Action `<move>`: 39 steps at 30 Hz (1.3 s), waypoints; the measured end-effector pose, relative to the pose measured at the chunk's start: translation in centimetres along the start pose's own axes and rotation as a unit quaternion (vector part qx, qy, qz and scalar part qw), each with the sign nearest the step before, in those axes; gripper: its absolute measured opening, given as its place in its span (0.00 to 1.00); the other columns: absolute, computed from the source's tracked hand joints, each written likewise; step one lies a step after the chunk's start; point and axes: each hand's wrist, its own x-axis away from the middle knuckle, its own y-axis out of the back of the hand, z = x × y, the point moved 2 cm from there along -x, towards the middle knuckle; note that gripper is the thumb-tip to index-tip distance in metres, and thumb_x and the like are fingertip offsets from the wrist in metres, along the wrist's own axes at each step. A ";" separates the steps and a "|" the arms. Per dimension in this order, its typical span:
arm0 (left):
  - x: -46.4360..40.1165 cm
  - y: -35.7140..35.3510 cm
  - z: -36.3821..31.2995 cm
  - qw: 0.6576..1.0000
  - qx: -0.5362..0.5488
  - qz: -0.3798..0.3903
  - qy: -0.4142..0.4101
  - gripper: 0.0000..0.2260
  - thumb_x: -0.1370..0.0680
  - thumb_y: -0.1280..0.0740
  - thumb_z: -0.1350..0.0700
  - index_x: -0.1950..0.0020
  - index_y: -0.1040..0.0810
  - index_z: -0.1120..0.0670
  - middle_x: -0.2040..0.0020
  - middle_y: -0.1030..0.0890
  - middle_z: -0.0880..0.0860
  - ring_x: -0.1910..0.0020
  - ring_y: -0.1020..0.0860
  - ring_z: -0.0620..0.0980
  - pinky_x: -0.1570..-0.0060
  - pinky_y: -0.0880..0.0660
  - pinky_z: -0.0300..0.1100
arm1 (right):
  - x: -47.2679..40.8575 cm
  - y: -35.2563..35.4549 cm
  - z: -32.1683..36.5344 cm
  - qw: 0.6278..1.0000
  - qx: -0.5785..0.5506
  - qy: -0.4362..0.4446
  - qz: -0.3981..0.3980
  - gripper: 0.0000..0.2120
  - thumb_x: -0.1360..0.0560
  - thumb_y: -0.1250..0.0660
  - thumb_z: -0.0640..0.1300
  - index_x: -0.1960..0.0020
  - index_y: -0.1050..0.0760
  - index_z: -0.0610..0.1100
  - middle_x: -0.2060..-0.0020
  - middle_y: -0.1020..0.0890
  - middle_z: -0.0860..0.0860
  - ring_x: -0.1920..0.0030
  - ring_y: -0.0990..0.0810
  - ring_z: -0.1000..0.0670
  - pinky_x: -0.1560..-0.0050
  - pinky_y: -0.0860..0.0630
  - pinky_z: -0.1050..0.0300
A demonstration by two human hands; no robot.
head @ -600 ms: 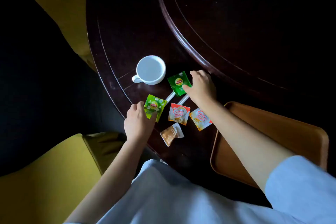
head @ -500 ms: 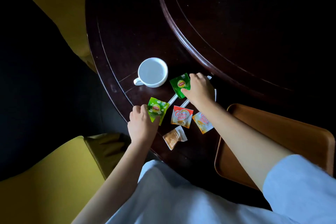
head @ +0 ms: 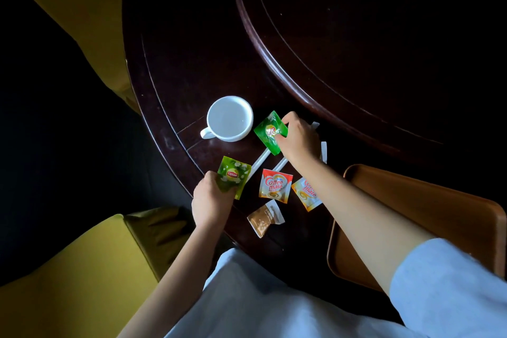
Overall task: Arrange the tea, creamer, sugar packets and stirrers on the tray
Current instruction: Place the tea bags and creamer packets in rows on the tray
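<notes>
Since the earlier frame both hands have closed on tea packets and tipped them up off the bench (head: 192, 68): the left hand (head: 212, 200) has its grip clamped on the lower corner of the pale green tea packet (head: 234, 175), and the right hand (head: 297, 140) pinches the dark green tea packet (head: 267, 132), now tilted on its corner. Count: two tea packets, two creamer packets, one red (head: 275, 186) and one orange (head: 306, 195) partly under the right forearm, one brown sugar packet (head: 265, 218), and two white stirrers (head: 260, 160), long axes running diagonally from lower left to upper right under the right hand. All lie left of the tray (head: 439, 200), which holds none of them. One white cup (head: 229, 118) stands beside the dark tea, handle to lower left.
</notes>
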 end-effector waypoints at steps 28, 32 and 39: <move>11.6 -14.2 -12.8 0.984 0.033 0.055 -0.164 0.11 0.27 0.33 0.54 0.48 0.18 0.56 0.53 0.16 0.57 0.52 0.20 0.56 0.57 0.27 0.44 | 13.5 6.1 -24.4 0.937 -0.293 -0.161 -0.103 0.08 0.30 0.33 0.36 0.59 0.28 0.48 0.62 0.21 0.51 0.58 0.19 0.43 0.57 0.20 0.40; 12.8 -13.7 -11.9 0.966 -0.032 -0.027 -0.255 0.15 0.26 0.37 0.53 0.41 0.25 0.54 0.46 0.20 0.56 0.46 0.25 0.58 0.52 0.30 0.48 | 14.3 6.4 -24.5 0.961 -0.155 -0.177 -0.142 0.09 0.29 0.31 0.41 0.50 0.27 0.44 0.54 0.19 0.46 0.52 0.21 0.43 0.57 0.23 0.51; 14.6 -14.4 -9.4 0.839 -0.214 -0.012 -0.500 0.23 0.27 0.41 0.48 0.32 0.31 0.51 0.34 0.27 0.59 0.34 0.31 0.58 0.42 0.29 0.53 | 15.8 5.3 -24.4 0.971 0.036 0.070 -0.226 0.20 0.31 0.31 0.40 0.39 0.26 0.43 0.39 0.24 0.41 0.40 0.26 0.40 0.40 0.27 0.46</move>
